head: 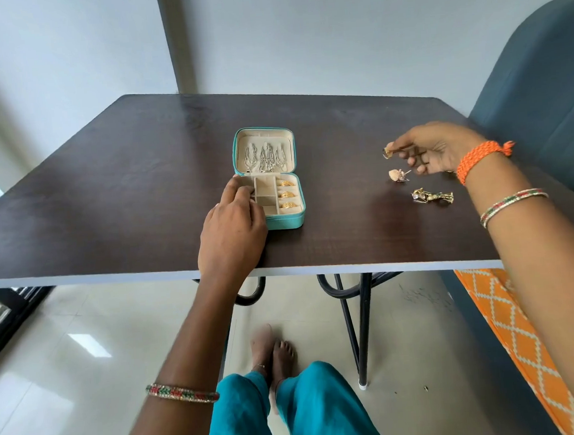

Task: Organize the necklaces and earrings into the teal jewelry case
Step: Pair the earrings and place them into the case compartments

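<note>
Right hand (440, 150) pinches a gold earring (387, 153) above the surface (140, 201), left hand (234, 218) steadies the teal case (272, 222); a loose grip risks dropping it.

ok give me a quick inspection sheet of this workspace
surface: dark wood-look table, white front edge
job's things: teal jewelry case lies open; silver chains in the lid; three gold pieces in the right-side slots; shell earring and gold piece loose on the table
clutter: nothing seen
hands: left hand rests on the case's left side; right hand pinches a small gold earring
cables: nothing seen
surroundings: blue chair, pale walls, tiled floor
</note>
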